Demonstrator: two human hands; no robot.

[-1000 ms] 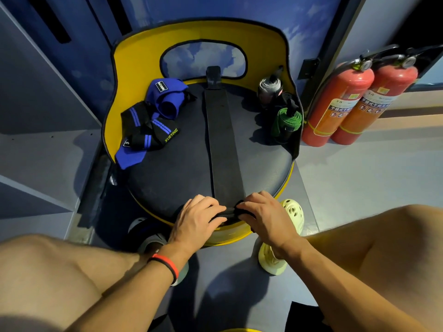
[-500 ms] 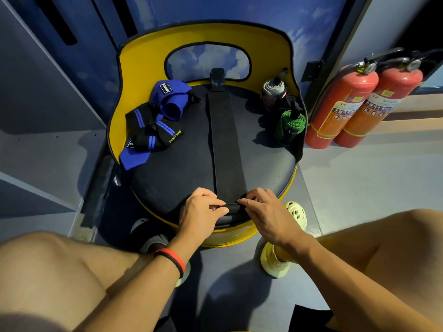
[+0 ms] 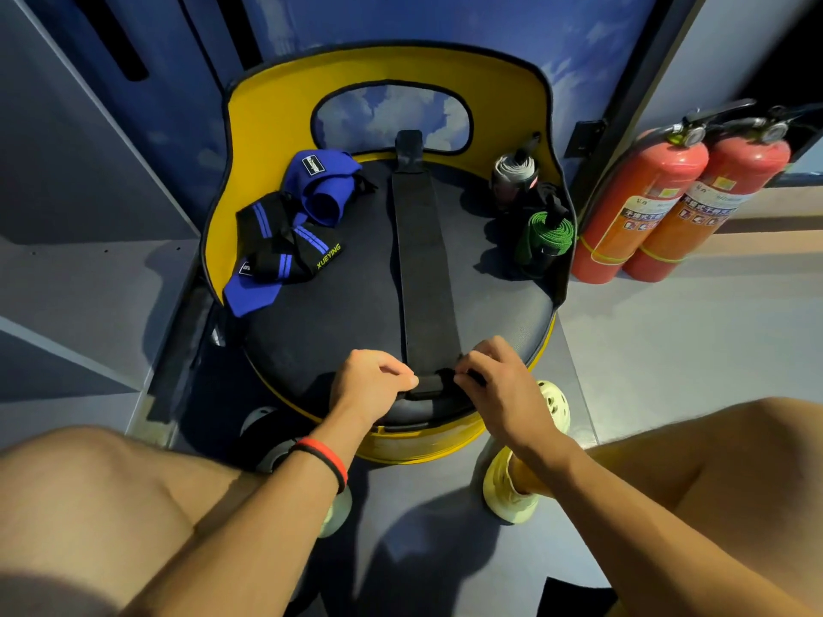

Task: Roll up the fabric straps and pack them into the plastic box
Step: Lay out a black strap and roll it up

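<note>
A round chair point(image 3: 338, 322) with a black padded seat and a yellow curved backrest fills the middle of the view, standing on a grey floor point(image 3: 668, 349) against a blue wall; two red fire extinguishers point(image 3: 641, 207) stand side by side on the floor just to the right of the chair, touching each other; a long black strap point(image 3: 423, 260) lies flat down the middle of the seat, its far end reaching up against the backrest and its near end wound into a short roll point(image 3: 429, 385) at the front edge of the seat; on the left part of the seat a heap of blue and black wraps point(image 3: 285, 233) lies loose, one of them lettered XUEYING; the left hand point(image 3: 369, 385) pinches the left end of the roll, its fingers curled and closed on the strap; the right hand point(image 3: 499, 385) does the same at the right end, its fingers clamped on the black fabric; on the right side of the seat, against the backrest, a green rolled strap point(image 3: 550, 231) and a grey rolled strap point(image 3: 512, 169) stand on end, seemingly held in a dark container, though it is too dim there to tell whether this is the plastic box; a pale shoe point(image 3: 507, 496) rests on the floor under the right forearm; a red and black wristband point(image 3: 325, 456) circles the left wrist.
</note>
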